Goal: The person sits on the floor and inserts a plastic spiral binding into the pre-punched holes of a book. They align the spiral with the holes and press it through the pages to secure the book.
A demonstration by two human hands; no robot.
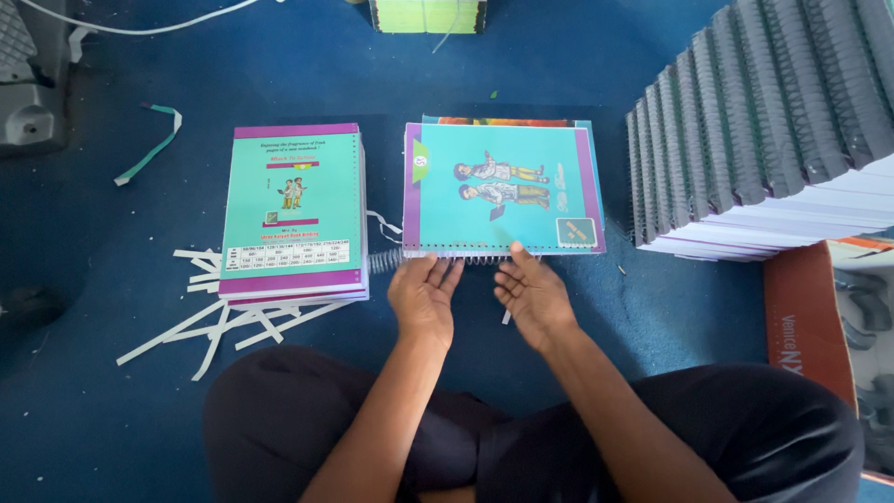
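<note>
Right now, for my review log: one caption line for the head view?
Left hand and right hand at the spiral wire along a teal notebook; cover stack lies left.

Both hands reach forward, side by side.
Left hand (424, 296) and right hand (533, 293) lie palm-up, fingers (438, 272) loosely spread, thumbs outward.

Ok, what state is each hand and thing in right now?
left hand: open, fingertips on the wire coil
right hand: open, fingertips at the notebook edge
wire coil: lying along the notebook's near edge
notebook: closed, flat, cover up
left pile of notebooks: closed, neatly piled
bound notebooks: stacked, leaning
paper strips: scattered
</note>
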